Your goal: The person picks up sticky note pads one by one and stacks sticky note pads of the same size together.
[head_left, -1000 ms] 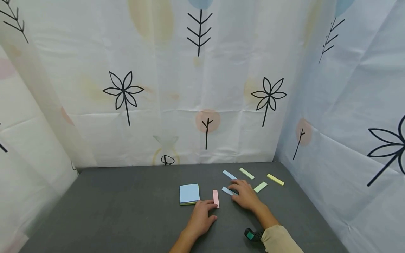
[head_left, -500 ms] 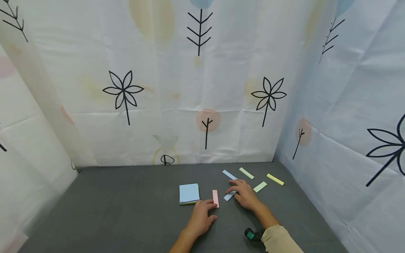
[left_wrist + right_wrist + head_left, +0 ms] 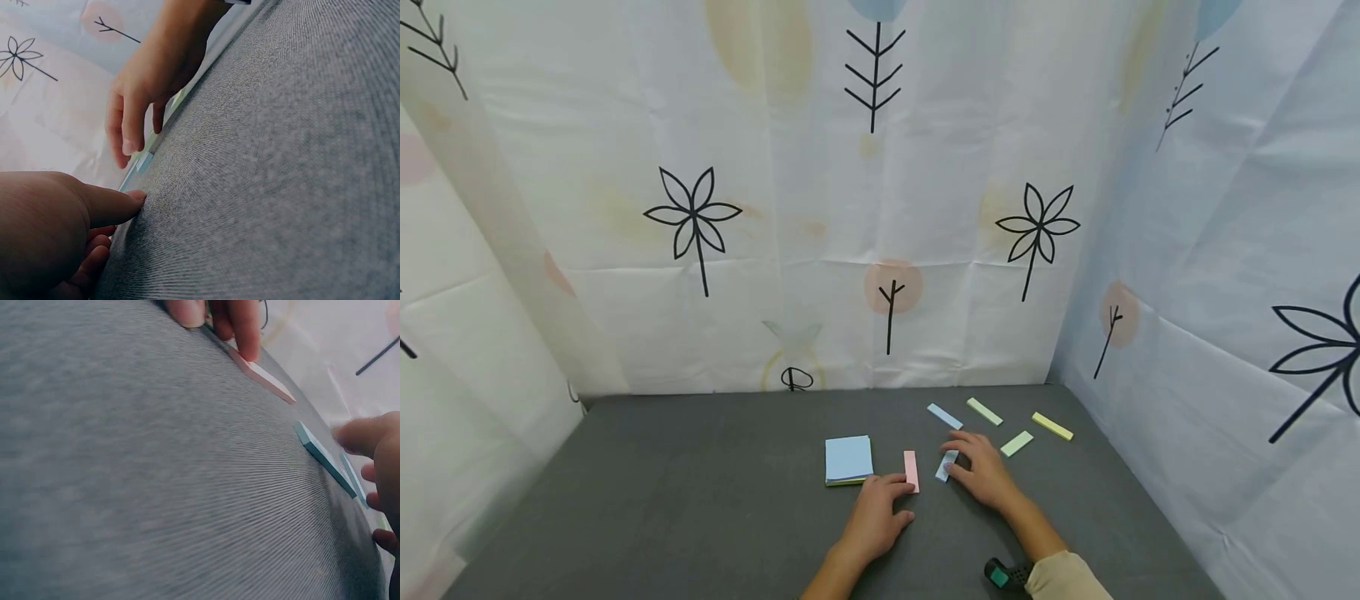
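Patterned white curtains were recorded on three sides of a grey tabletop (image 3: 700, 492).

Head view: a square pad of blue notes (image 3: 848, 459) was noted left of centre, with a pink strip (image 3: 911, 471) just beside it. The left hand (image 3: 874, 517) was laid flat, its fingers (image 3: 891, 481) relaxed and touching the near end of the pink strip. The right hand (image 3: 985, 475) was set on a blue strip (image 3: 947, 465), fingers loosely bent over its far end; a firm pinch could not be told. A second blue strip (image 3: 944, 416), two green strips (image 3: 984, 411) (image 3: 1017, 443) and a yellow strip (image 3: 1052, 426) were listed further back, apart.

Left wrist view: the left hand (image 3: 56, 237) was seen pressed low, the right hand (image 3: 147, 87) hovering with fingers hanging down.

Right wrist view: the blue strip (image 3: 322, 457) lay near the pink strip (image 3: 261, 375), not touching.

Step judged in hand: bringing the blue strip alongside the pink one. The next move was judged to call for a short, aligned slide.
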Action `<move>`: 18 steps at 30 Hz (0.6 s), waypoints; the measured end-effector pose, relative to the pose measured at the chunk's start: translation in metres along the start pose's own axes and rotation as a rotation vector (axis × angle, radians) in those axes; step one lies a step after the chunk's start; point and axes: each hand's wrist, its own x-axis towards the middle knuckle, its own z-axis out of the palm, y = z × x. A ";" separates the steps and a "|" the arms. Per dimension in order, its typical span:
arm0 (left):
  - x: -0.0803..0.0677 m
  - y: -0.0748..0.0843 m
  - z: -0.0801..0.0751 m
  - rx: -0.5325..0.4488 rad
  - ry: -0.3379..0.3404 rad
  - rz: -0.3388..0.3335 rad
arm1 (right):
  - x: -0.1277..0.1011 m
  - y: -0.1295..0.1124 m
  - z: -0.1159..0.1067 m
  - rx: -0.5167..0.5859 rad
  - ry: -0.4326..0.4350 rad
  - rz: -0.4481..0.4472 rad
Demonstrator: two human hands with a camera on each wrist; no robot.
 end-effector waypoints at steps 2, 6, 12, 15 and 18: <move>0.000 0.000 0.000 0.001 -0.001 0.002 | -0.003 -0.003 0.000 -0.030 0.011 0.014; 0.000 0.001 -0.001 0.004 0.004 0.011 | -0.007 -0.005 0.000 -0.094 0.017 0.022; -0.001 0.000 0.000 0.010 0.002 0.013 | -0.011 -0.005 0.001 -0.194 0.004 -0.022; -0.001 0.000 0.000 0.009 -0.002 0.011 | -0.011 -0.005 0.001 -0.256 0.000 -0.076; 0.000 0.000 0.000 0.009 -0.003 0.011 | -0.011 -0.005 0.000 -0.315 -0.003 -0.123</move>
